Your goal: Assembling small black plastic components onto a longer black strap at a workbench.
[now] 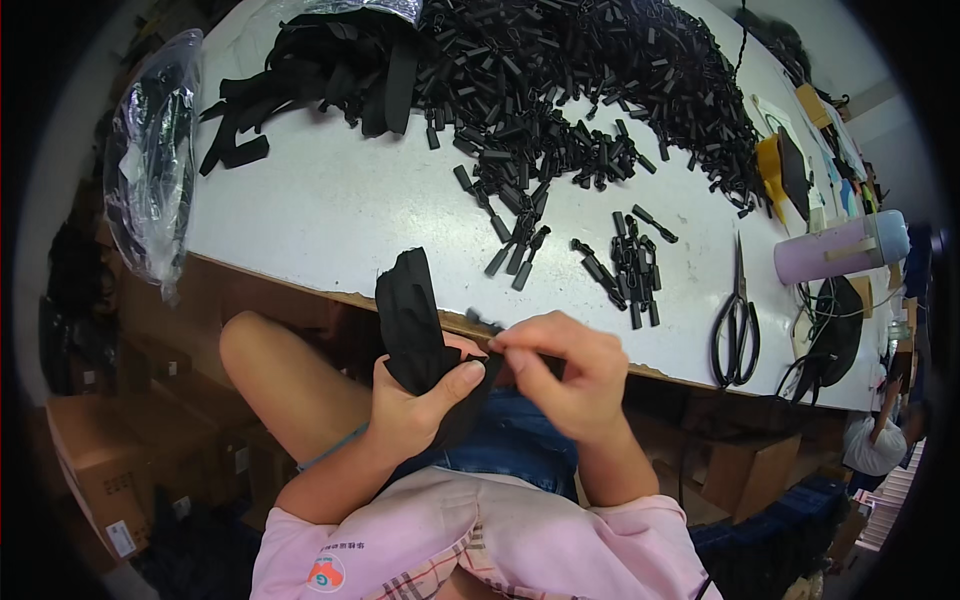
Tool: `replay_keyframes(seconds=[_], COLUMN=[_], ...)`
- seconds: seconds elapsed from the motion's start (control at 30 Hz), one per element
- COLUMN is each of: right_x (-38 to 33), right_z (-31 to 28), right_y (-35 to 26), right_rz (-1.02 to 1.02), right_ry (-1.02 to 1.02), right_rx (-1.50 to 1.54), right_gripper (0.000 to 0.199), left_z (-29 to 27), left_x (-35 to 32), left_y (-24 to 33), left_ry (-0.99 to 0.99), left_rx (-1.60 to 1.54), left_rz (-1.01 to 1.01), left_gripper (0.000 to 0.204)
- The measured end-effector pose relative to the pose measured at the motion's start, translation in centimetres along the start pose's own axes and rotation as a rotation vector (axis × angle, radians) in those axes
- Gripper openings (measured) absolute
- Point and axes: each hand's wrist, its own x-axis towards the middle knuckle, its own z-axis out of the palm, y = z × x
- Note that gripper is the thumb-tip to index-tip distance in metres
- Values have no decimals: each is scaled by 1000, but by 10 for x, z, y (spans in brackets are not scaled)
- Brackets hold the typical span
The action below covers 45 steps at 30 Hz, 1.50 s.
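My left hand (425, 405) is closed around a bunch of folded black fabric strips (408, 310) that look like zipper tapes, held over my lap at the table's front edge. Their upper ends stick up above the fingers. Close beside it, my right hand (575, 370) pinches thumb and forefinger at the strips' edge. A small dark piece (484, 320), smeared by motion, shows at those fingertips; it resembles a zipper slider with its pull. On the table ahead lie small groups of black zipper sliders (635, 262) with long pulls.
A large heap of zipper sliders (590, 60) covers the table's far side. More black strips (330, 70) lie at the far left, near a clear plastic bag (150, 170). To the right are black scissors (737, 335) and a lilac bottle (835, 250). Cardboard boxes (100, 450) stand below.
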Motion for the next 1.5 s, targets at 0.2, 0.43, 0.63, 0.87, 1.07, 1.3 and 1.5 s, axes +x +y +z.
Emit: replay_keyframes(seconds=[0.2, 0.43, 0.63, 0.87, 1.07, 1.3, 1.5], right_x=[-1, -14, -20, -14, -12, -22, -20], right_z=[7, 27, 31, 17, 15, 27, 22], right_y=[5, 6, 5, 10, 7, 14, 13], right_rz=[-285, -113, 118, 552, 561, -19, 117], right_ry=[0, 84, 62, -182, -126, 38, -86], right_rx=[-79, 104, 337, 914, 834, 180, 363], right_gripper=[22, 18, 11, 7, 8, 6, 6], left_z=[0, 4, -6, -11, -8, 1, 1], left_x=[-2, -9, -5, -5, -5, -8, -9], left_y=[2, 3, -3, 0, 5, 5, 14], left_ry=[-26, 129, 24, -55, -69, 34, -7], left_rx=[33, 109, 199, -16, 8, 176, 113], left_rz=[35, 82, 324, 104, 58, 129, 82], left_gripper=[9, 13, 16, 14, 15, 15, 13])
